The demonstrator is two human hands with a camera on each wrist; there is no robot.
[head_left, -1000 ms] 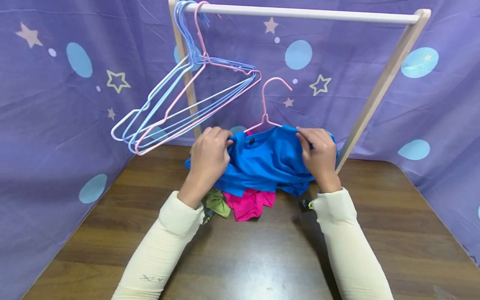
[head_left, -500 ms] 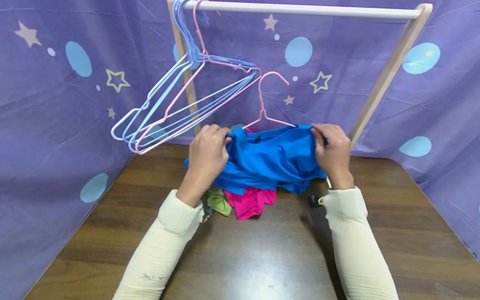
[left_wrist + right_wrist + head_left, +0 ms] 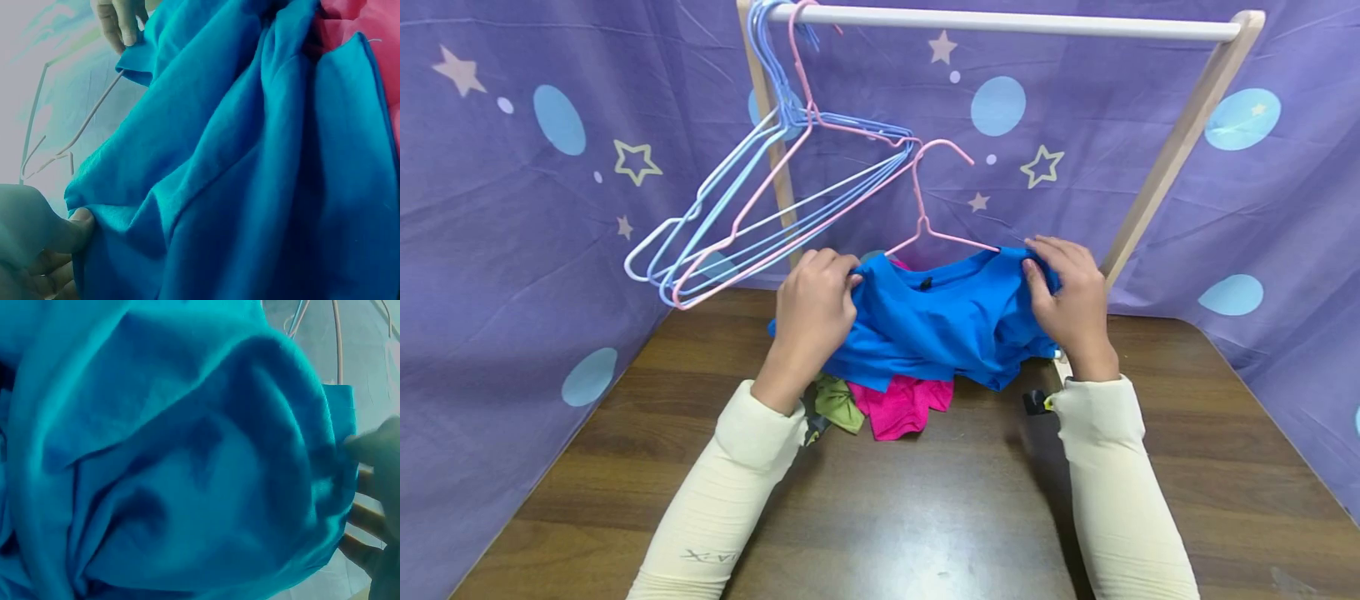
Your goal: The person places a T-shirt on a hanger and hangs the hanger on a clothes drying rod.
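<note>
A blue shirt (image 3: 947,325) is held up over the table on a pink wire hanger (image 3: 934,204), whose hook and neck rise above the collar. My left hand (image 3: 816,304) grips the shirt's left shoulder. My right hand (image 3: 1067,296) pinches the right shoulder, pulling the cloth over the hanger's arm. The left wrist view shows the blue shirt (image 3: 250,169) filling the frame, with my thumb (image 3: 78,225) pressed on its edge. In the right wrist view the blue shirt (image 3: 175,456) bunches against my fingers (image 3: 375,450).
A wooden rack with a white rail (image 3: 1000,23) stands behind, with several blue and pink hangers (image 3: 760,200) bunched at its left end. A pink garment (image 3: 898,404) and a green one (image 3: 838,404) lie under the shirt on the brown table (image 3: 887,517). Purple curtains surround it.
My right hand has moved right along the hanger, drawing the shirt's right shoulder outwards. The hanger has tilted slightly left. My left hand has stayed put.
</note>
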